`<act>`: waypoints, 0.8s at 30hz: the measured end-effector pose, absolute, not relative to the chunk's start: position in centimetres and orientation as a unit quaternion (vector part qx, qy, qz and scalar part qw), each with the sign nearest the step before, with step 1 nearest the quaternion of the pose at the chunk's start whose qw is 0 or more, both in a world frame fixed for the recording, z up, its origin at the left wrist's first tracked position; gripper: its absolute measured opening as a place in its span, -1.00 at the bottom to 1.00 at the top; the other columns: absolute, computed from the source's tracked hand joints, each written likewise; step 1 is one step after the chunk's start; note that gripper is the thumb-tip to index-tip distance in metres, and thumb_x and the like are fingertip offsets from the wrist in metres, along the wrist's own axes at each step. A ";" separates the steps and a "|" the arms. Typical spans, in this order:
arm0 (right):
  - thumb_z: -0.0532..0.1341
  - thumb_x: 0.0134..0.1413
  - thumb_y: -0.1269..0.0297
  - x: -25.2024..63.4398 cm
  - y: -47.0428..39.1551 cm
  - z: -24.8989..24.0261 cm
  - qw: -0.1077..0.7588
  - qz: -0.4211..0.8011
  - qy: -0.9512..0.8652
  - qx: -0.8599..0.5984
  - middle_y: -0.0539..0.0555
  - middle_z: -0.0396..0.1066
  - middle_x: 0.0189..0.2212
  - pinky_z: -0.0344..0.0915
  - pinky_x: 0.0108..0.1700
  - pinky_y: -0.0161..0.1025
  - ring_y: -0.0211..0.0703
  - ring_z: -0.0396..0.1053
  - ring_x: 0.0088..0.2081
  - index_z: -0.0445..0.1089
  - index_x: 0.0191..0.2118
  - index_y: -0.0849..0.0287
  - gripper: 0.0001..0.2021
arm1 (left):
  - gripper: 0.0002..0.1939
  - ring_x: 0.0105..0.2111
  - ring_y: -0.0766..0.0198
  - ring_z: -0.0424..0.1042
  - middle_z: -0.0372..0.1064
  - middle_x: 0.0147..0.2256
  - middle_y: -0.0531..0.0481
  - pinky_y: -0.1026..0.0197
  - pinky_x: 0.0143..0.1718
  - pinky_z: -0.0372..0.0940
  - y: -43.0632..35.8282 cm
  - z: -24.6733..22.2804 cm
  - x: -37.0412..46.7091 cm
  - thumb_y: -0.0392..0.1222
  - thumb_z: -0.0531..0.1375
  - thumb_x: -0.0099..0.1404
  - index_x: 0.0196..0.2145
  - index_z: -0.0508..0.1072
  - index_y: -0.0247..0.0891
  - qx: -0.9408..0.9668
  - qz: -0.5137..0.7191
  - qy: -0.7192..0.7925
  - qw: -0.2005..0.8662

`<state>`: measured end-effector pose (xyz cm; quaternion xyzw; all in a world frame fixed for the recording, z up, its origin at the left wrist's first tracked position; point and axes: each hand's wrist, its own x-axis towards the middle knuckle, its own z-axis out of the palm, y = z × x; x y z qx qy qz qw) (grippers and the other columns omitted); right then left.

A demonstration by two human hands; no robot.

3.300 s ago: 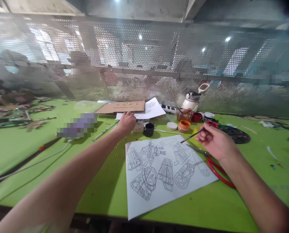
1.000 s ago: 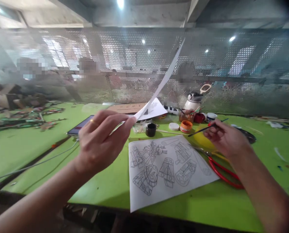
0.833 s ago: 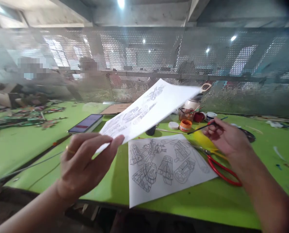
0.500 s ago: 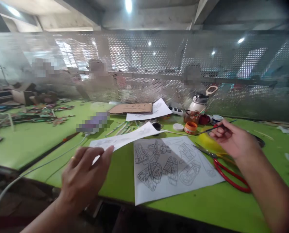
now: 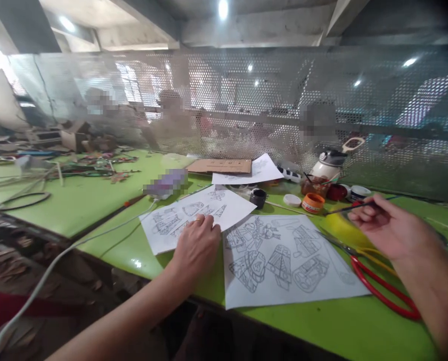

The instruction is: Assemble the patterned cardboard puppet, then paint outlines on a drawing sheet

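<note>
My left hand [image 5: 198,245] is closed at the near edge of a white paper sheet [image 5: 171,213] printed with line drawings, which lies almost flat; the fingertips are hidden. Between the fingers of my right hand [image 5: 382,223] is a thin dark paintbrush [image 5: 346,208], its tip pointing left near the orange paint pot [image 5: 313,203]. A second sheet of line drawings [image 5: 280,260] lies in front of me, between my hands. Partly under my right wrist are red-handled scissors [image 5: 378,288], their blades touching that sheet's right edge.
A black paint pot [image 5: 259,198], a white lid [image 5: 292,200] and a jar of brownish liquid [image 5: 314,185] stand behind the sheets. A white cable [image 5: 96,239] runs to a blurred purple device [image 5: 166,183]. Cardboard [image 5: 219,166] and a perforated screen [image 5: 227,110] are further back.
My left hand has moved right and lowered the raised sheet onto the table, so its drawings now face up. My right hand still holds the brush. The view has turned slightly left.
</note>
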<state>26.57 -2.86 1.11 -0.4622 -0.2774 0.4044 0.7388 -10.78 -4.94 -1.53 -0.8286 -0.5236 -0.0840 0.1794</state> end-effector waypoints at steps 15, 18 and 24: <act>0.27 0.01 0.26 26.5 -3.6 0.2 0.738 0.273 -0.405 -0.467 0.12 0.46 -0.45 0.42 -0.23 -0.16 -0.17 0.46 -0.38 0.47 -0.31 0.24 -0.85 | -0.74 -0.25 0.14 0.37 0.37 -0.30 -0.10 0.13 -0.30 0.30 -9.2 -3.5 -12.2 -0.14 0.00 0.36 -0.16 0.44 -0.23 -0.847 -0.226 -0.479 -0.044; 0.30 -0.02 0.18 26.6 -4.5 -0.5 0.681 0.167 -0.488 -0.520 0.13 0.50 -0.37 0.42 -0.23 -0.17 -0.17 0.47 -0.36 0.48 -0.21 0.23 -0.73 | -0.72 -0.24 0.12 0.38 0.38 -0.27 -0.12 0.10 -0.27 0.31 -8.3 -3.9 -11.9 -0.12 0.00 0.36 -0.12 0.42 -0.24 -0.851 -0.223 -0.475 -0.029; 0.13 0.15 0.31 27.0 -3.9 -1.8 0.449 -0.064 -0.709 -0.540 0.16 0.47 -0.15 0.24 0.06 0.01 -0.04 0.39 -0.09 0.46 -0.10 0.13 -0.76 | -0.67 -0.24 0.09 0.42 0.36 -0.14 -0.19 0.06 -0.26 0.31 -5.6 -3.0 -9.6 -0.15 -0.01 0.36 -0.01 0.37 -0.29 -0.856 -0.173 -0.487 0.003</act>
